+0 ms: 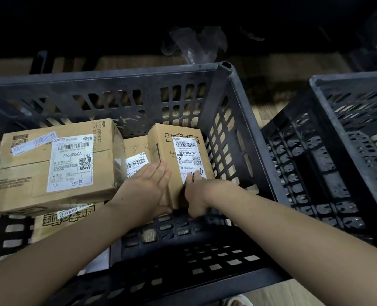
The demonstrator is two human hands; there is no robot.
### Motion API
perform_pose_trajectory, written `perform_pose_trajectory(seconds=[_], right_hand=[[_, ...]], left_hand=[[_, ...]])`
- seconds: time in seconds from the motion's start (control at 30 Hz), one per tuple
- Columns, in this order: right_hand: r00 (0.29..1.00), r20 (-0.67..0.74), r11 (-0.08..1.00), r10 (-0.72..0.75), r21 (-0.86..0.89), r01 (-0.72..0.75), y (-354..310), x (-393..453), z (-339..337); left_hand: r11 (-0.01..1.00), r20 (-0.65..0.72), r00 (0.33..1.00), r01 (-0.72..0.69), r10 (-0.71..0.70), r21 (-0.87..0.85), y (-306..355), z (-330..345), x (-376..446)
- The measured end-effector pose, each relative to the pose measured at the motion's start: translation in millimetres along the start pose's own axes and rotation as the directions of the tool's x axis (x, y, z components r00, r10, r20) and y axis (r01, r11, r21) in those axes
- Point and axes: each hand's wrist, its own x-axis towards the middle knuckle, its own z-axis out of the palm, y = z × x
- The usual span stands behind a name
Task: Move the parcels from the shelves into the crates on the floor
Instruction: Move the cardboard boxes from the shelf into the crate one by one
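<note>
Step in hand: setting a small parcel [178,155] down inside the near crate [227,69], centre of the frame; seemingly the last part of a placement.
Parcel position: standing in the right half of the crate, label up, tilted slightly, close to the crate's right wall; whether fully seated on the floor of the crate cannot be told.
Left hand [148,186]: fingers straight and together, laid flat against the parcel's left face, thumb under the near lower edge.
Right hand [196,195]: fingers curled over the parcel's near top edge onto the white label, gripping it.
Neighbours in crate: large parcel [57,166] at centre left, lying on another printed box [68,219] below it; a third labelled box [137,157] wedged low between the large parcel and the small one, touching or nearly so.
Second crate [348,138]: right of the frame, just beside the first, no parcel visible in the part shown.
Progress: several parcels already in the crate; shelves out of view, so remaining count unknown.
Next move calls for: easing the parcel to rest without trapping fingers against the mesh, letting go with both hands, then rising back toward the shelves for another.
Risk: parcel tipping against the wall if released while tilted.
</note>
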Motion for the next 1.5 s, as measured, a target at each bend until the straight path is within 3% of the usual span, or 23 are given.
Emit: perform_pose_trajectory(seconds=[0.27,0.57,0.73,0.9,1.03,1.2,1.33,1.5], right_hand=[[1.000,0.017,0.999,0.005,0.033,-0.006,5,-1,-1],[0.992,-0.101,0.994,-0.076,0.070,0.083,12,-8,2],[0.979,-0.186,0.997,-0.079,-0.016,0.078,11,-10,4],[0.924,-0.323,0.977,-0.205,-0.132,0.170,2,1,2],[0.904,-0.323,0.959,-0.280,-0.140,0.247,3,7,-4],[0.883,-0.378,0.955,-0.278,-0.213,0.209,-1,5,-2],[0.865,-0.418,0.959,-0.277,-0.168,0.227,-12,5,3],[0.883,-0.390,0.960,-0.263,-0.193,0.201,-12,5,-1]], left_hand=[[0.998,0.022,0.999,0.036,-0.037,0.041,9,-16,-2],[0.972,0.196,0.980,-0.026,-0.021,0.235,12,-22,-4],[0.980,0.276,0.961,-0.051,-0.005,0.195,0,-16,-19],[0.973,0.190,0.981,-0.018,-0.027,0.231,-13,-4,-43],[0.946,0.173,0.984,-0.008,-0.051,0.324,-15,-5,-48],[0.960,0.243,0.968,-0.002,-0.069,0.279,-4,-12,-34],[0.976,0.339,0.936,0.018,-0.092,0.217,-6,-17,-35],[0.962,0.356,0.932,-0.036,-0.065,0.271,-5,-18,-31]])
